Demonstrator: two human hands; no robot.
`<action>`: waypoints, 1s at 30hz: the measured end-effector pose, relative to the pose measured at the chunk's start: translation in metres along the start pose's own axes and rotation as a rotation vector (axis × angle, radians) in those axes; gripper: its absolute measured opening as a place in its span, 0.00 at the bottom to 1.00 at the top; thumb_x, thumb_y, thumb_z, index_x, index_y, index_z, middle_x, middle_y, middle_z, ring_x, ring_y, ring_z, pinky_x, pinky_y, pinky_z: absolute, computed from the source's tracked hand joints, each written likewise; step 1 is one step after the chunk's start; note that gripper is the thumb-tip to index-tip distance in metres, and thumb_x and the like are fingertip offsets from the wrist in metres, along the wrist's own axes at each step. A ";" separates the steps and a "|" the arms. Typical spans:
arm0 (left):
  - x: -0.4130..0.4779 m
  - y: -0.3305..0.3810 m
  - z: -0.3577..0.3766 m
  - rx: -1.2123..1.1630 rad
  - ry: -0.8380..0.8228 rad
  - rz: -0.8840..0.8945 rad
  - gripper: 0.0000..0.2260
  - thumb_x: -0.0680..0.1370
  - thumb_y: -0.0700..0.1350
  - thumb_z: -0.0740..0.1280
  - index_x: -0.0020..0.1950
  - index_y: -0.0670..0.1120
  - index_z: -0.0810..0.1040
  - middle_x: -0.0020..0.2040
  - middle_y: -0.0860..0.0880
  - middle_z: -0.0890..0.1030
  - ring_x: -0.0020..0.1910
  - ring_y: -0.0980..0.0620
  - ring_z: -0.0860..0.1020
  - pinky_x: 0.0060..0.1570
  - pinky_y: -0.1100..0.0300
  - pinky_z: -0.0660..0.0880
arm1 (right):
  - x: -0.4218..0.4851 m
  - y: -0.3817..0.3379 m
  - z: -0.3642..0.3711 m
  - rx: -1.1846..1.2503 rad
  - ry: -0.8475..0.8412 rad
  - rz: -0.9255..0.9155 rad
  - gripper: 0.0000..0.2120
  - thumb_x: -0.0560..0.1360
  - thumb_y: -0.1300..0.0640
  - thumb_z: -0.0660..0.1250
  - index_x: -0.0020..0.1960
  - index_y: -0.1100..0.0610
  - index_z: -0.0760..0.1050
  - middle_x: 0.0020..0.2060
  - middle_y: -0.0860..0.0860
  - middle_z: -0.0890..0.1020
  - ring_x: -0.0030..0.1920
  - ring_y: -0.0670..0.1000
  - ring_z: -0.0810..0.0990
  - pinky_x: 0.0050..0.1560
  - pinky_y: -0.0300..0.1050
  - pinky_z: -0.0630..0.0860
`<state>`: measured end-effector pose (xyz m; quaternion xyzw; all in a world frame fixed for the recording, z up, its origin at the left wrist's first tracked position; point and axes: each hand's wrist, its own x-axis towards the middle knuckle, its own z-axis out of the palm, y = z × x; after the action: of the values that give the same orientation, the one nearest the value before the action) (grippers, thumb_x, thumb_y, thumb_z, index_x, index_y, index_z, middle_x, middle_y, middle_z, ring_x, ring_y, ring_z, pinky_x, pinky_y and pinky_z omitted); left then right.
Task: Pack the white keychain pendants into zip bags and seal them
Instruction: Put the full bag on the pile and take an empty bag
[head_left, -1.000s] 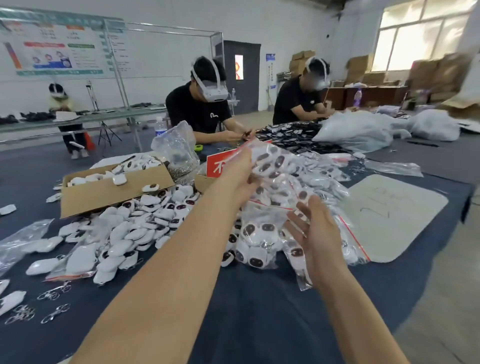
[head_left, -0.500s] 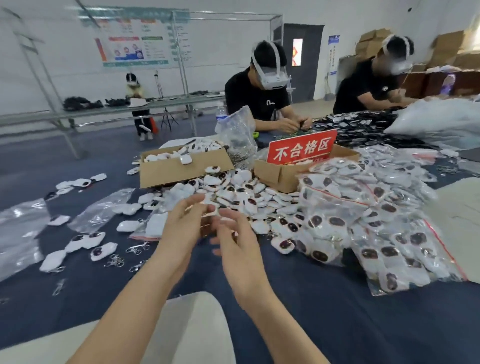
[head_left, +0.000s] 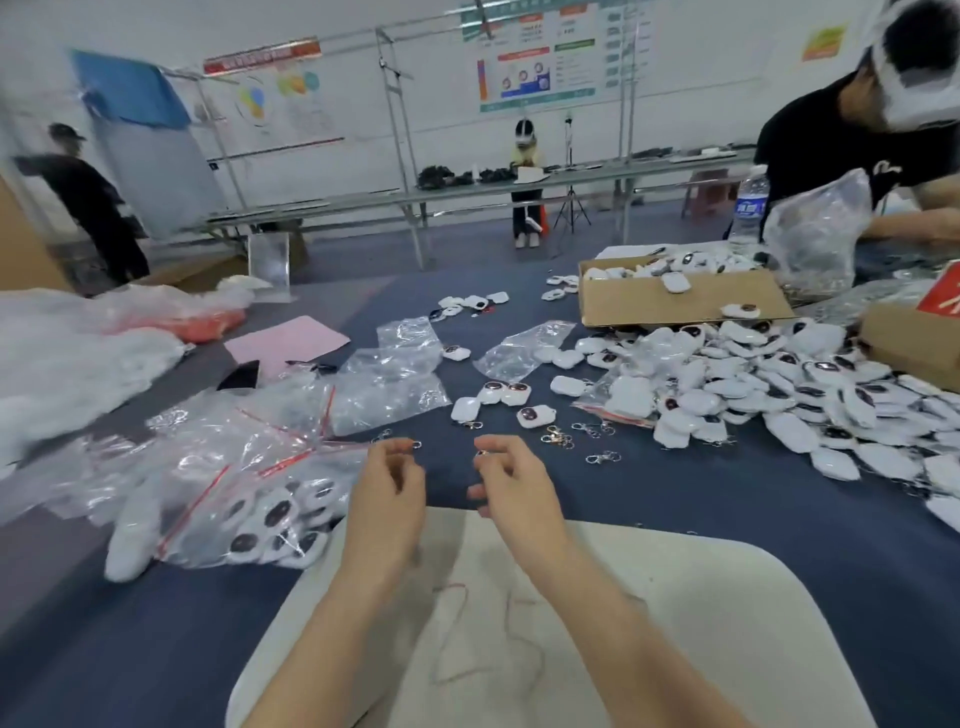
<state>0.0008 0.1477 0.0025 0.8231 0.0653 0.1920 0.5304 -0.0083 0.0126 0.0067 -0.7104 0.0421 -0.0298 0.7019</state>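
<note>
Both my hands hover just above the blue table cloth at the far edge of a white mat (head_left: 675, 623). My left hand (head_left: 389, 488) and my right hand (head_left: 514, 483) have loosely curled fingers and hold nothing I can make out. Small metal rings lie on the cloth near their fingertips. A few loose white pendants (head_left: 535, 415) lie just beyond the hands. A large pile of white pendants (head_left: 779, 384) spreads at the right. Empty zip bags (head_left: 389, 384) lie ahead to the left. Filled zip bags (head_left: 260, 509) with red seals lie at my left.
A cardboard box (head_left: 675, 306) with pendants stands at the back right, another box (head_left: 914, 343) with a red sign at the far right. Metal clasps (head_left: 556, 436) are scattered on the cloth. A person (head_left: 857, 130) works opposite. A big white plastic bag (head_left: 67, 364) lies far left.
My view has swung left. My hands have left the filled bags at the right and come back toward me, ending apart above the mat's far edge.
</note>
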 end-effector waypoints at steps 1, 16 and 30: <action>0.005 -0.005 -0.010 0.071 0.021 0.041 0.09 0.82 0.39 0.62 0.56 0.52 0.74 0.49 0.55 0.80 0.48 0.57 0.78 0.44 0.70 0.70 | 0.001 0.001 0.007 -0.007 -0.008 0.000 0.10 0.81 0.58 0.59 0.53 0.45 0.76 0.45 0.47 0.81 0.36 0.41 0.82 0.45 0.43 0.80; 0.124 -0.044 -0.071 1.087 -0.241 -0.477 0.20 0.81 0.43 0.58 0.74 0.44 0.68 0.75 0.32 0.63 0.74 0.33 0.60 0.73 0.43 0.59 | 0.005 -0.006 0.008 -0.016 -0.002 -0.016 0.11 0.81 0.57 0.59 0.58 0.48 0.77 0.45 0.45 0.80 0.40 0.43 0.82 0.50 0.48 0.82; 0.107 -0.033 -0.071 1.114 -0.058 -0.097 0.15 0.84 0.43 0.57 0.68 0.39 0.72 0.67 0.37 0.73 0.68 0.37 0.70 0.71 0.44 0.64 | -0.002 -0.003 0.000 0.005 -0.001 -0.014 0.10 0.81 0.56 0.60 0.57 0.46 0.77 0.54 0.48 0.80 0.43 0.45 0.83 0.48 0.44 0.81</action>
<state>0.0752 0.2557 0.0250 0.9800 0.1801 0.0813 0.0249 -0.0100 0.0129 0.0097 -0.7091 0.0366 -0.0346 0.7033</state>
